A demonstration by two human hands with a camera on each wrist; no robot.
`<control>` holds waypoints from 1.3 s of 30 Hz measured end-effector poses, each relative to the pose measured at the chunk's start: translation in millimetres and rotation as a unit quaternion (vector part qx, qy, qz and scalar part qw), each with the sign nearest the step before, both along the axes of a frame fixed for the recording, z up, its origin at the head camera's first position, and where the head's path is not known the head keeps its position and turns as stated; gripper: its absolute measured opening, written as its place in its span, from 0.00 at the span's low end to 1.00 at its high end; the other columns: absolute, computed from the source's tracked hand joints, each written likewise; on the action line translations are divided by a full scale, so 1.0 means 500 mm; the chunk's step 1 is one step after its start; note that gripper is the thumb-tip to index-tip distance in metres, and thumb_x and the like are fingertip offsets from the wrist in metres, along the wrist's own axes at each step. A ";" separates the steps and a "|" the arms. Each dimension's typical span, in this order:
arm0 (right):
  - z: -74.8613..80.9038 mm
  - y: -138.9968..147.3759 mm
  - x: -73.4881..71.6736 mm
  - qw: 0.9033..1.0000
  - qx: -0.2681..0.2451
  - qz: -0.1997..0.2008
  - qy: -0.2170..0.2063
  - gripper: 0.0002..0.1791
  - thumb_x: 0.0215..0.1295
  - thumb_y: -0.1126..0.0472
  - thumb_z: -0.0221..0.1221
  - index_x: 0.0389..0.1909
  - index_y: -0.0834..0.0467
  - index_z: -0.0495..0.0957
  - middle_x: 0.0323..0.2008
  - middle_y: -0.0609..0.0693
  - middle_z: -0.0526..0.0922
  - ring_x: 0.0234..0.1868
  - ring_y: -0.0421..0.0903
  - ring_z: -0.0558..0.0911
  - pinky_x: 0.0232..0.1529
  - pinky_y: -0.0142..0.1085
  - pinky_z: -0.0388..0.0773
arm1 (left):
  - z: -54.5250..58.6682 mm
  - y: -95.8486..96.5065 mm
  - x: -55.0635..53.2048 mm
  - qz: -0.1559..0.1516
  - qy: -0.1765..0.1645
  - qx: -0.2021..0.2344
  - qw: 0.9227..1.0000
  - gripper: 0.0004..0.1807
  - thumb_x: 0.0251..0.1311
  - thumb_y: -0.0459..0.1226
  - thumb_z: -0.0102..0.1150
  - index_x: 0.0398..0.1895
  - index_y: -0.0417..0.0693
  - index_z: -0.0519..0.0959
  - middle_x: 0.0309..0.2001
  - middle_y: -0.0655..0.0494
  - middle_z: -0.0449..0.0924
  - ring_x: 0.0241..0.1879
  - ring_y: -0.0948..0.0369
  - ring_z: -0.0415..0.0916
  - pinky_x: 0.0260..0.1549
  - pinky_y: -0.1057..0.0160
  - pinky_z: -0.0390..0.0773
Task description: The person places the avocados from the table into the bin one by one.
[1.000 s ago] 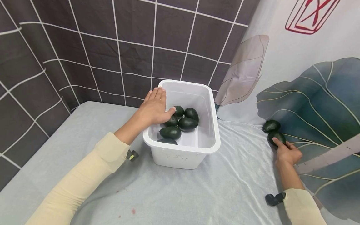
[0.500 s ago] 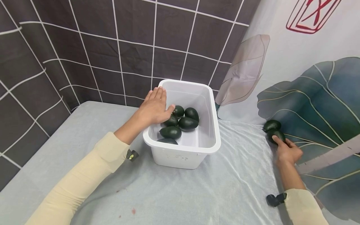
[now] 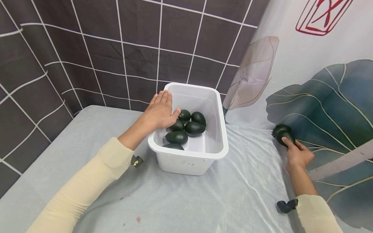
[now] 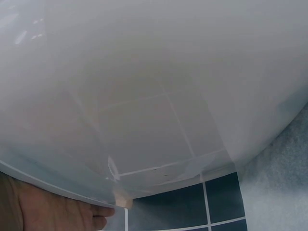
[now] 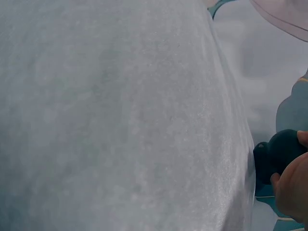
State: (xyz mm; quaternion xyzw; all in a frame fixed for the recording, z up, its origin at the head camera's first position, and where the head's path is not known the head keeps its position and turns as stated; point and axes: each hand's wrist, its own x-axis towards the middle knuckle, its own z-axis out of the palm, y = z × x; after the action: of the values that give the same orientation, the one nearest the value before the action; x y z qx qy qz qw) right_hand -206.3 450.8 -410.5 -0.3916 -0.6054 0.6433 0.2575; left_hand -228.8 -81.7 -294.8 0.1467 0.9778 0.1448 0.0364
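A white plastic tub stands mid-table with several dark green avocados inside. My left hand lies with straight fingers along the tub's left rim, its thumb over the inside. In the left wrist view, fingers rest against the tub's outer wall. Far to the right, my right hand grips an avocado between thumb and fingers. Just behind it sits another avocado, partly hidden by the held one. The right wrist view shows the held avocado at the right edge.
A pale grey cloth covers the table. Behind the tub hangs a dark cloth with a white grid. On the right, a white hanging with leaf prints borders the table close by the two avocados.
My right hand has lifted and tilted the gripped avocado slightly, so it now overlaps the one behind it more. The left hand and tub stay in place.
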 end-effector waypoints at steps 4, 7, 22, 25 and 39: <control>0.001 -0.003 -0.005 1.000 0.003 0.002 -0.003 0.25 0.59 0.57 0.86 0.54 0.47 0.85 0.50 0.37 0.74 0.59 0.38 0.82 0.72 0.32 0.82 | -0.002 -0.001 0.000 0.000 0.001 0.002 1.000 0.48 0.88 0.55 0.34 0.92 0.29 0.37 0.93 0.33 0.31 0.95 0.39 0.29 0.94 0.43 0.32; 0.005 -0.006 -0.011 1.000 0.005 0.007 -0.008 0.31 0.59 0.56 0.85 0.62 0.49 0.84 0.51 0.36 0.73 0.68 0.42 0.82 0.79 0.37 0.77 | -0.003 -0.001 0.000 0.001 0.002 0.005 1.000 0.47 0.88 0.54 0.35 0.92 0.29 0.37 0.94 0.33 0.31 0.95 0.39 0.29 0.94 0.43 0.32; 0.026 -0.027 -0.030 0.999 -0.027 0.026 0.000 0.46 0.57 0.57 0.86 0.78 0.55 0.80 0.55 0.37 0.75 0.78 0.45 0.81 0.55 0.23 0.86 | -0.002 0.000 0.002 0.000 0.003 0.005 1.000 0.48 0.88 0.55 0.34 0.92 0.29 0.37 0.93 0.33 0.31 0.95 0.39 0.29 0.94 0.43 0.32; 0.027 -0.033 -0.033 0.999 -0.027 0.027 0.006 0.44 0.57 0.58 0.86 0.76 0.55 0.81 0.54 0.37 0.75 0.77 0.44 0.82 0.47 0.20 0.85 | -0.001 0.000 0.002 0.000 0.003 0.003 1.000 0.48 0.88 0.55 0.34 0.92 0.29 0.37 0.94 0.33 0.31 0.95 0.39 0.29 0.94 0.43 0.32; 0.047 -0.058 -0.046 0.998 0.004 0.068 -0.008 0.45 0.66 0.56 0.81 0.82 0.56 0.75 0.88 0.51 0.65 0.85 0.47 0.74 0.79 0.37 0.75 | -0.002 0.000 0.000 -0.002 0.004 0.000 1.000 0.44 0.89 0.52 0.28 0.92 0.29 0.38 0.93 0.32 0.31 0.94 0.38 0.29 0.94 0.42 0.32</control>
State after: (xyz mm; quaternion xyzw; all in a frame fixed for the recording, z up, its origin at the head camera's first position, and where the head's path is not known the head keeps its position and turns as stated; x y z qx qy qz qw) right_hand -229.0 422.0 -386.9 -0.3536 -0.6352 0.6540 0.2093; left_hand -228.8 -81.8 -296.0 0.1489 0.9777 0.1446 0.0327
